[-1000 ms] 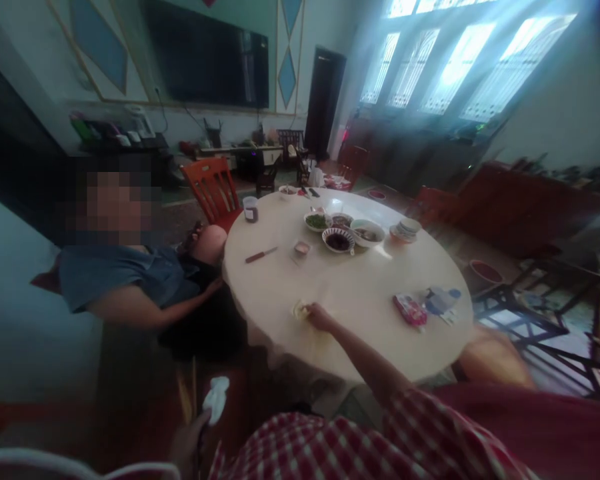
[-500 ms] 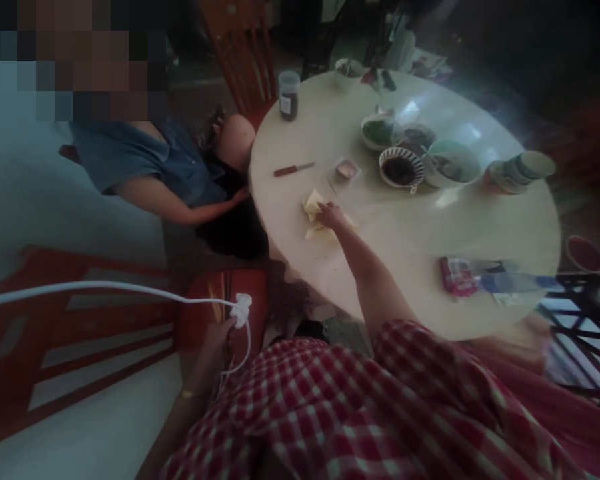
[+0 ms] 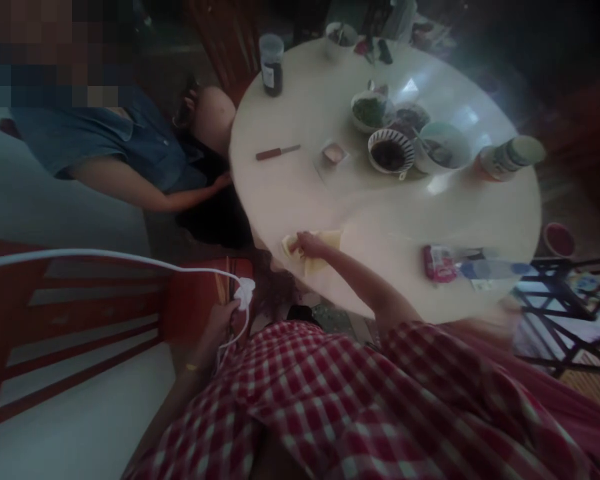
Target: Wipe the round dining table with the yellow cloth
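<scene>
My right hand (image 3: 306, 245) presses a pale yellow cloth (image 3: 325, 241) against the round white table (image 3: 380, 220) close to its near left edge, fingers closed over the cloth. My left hand (image 3: 221, 323) is down beside a red chair (image 3: 80, 320), gripping a white cable with a plug (image 3: 243, 291) that runs off to the left. My red checked sleeve fills the bottom of the view.
Another person in a blue shirt (image 3: 125, 153) sits at the table's left edge. On the table lie a knife (image 3: 277, 153), a dark jar (image 3: 272, 65), several bowls of food (image 3: 390, 150), stacked cups (image 3: 510, 157) and a red packet (image 3: 439, 263). A black metal frame (image 3: 570, 313) stands right.
The view has tipped down from the room to the table. My right hand has dragged the yellow cloth from further in toward the near edge. My left hand kept hold of the white cable.
</scene>
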A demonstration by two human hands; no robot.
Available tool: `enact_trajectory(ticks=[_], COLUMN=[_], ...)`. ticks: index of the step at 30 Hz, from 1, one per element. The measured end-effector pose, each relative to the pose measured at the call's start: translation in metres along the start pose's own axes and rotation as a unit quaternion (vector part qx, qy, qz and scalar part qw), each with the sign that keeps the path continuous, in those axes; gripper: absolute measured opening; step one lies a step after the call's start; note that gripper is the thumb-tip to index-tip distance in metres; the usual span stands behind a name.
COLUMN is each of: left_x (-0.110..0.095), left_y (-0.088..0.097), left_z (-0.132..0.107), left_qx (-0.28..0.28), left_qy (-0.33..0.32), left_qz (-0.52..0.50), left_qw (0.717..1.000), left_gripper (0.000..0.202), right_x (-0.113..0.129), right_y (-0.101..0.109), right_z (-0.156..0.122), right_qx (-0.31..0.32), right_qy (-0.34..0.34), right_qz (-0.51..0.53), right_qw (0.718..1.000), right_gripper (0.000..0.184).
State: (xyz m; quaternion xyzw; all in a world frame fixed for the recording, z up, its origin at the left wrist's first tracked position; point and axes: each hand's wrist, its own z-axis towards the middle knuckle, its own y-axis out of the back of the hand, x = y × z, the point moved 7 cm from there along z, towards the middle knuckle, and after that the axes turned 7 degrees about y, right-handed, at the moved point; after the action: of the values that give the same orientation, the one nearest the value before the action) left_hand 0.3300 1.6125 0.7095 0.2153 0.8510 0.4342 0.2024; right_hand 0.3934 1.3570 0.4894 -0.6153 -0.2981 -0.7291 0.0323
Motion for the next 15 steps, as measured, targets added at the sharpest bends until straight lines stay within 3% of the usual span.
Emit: enact_trajectory(ticks=[4,6,9,12,15], left_x=[-0.011,-0.014,-0.019,-0.025,-0.026], left_y=[-0.029,-0.044,-0.061,-0.070,-0.080], left_z=[0.005,0.006,0.001,-0.005,-0.006], left_qx=[0.033,0.060,0.089,0.088,0.095], left_qy=[-0.029,-0.044,-0.056,-0.059,-0.059], left_qz=[0.026,0.052,0.086,0.103,0.104], left_qw=[0.999,0.996,0.991,0.989,0.988], left_gripper=[0.026,0.028,0.028,0.023,0.021], right_x=[-0.008,-0.021,-0.056,-0.103,-0.139], right_y=[-0.020,-0.016,0.018,0.050,0.037], right_z=[-0.071,-0.100,-0.142,-0.200,-0.263], right_qx=[0.048,0.028,-0.145,-0.356,-0.452], right_qy=[-0.027,-0.067,-0.135,-0.192,-0.250], right_qz=[0.024,0.068,0.154,0.198,0.189], right_qw=[0.998,0.995,0.968,0.893,0.835], right_gripper=[0.033,0.033,0.036,0.035,0.041])
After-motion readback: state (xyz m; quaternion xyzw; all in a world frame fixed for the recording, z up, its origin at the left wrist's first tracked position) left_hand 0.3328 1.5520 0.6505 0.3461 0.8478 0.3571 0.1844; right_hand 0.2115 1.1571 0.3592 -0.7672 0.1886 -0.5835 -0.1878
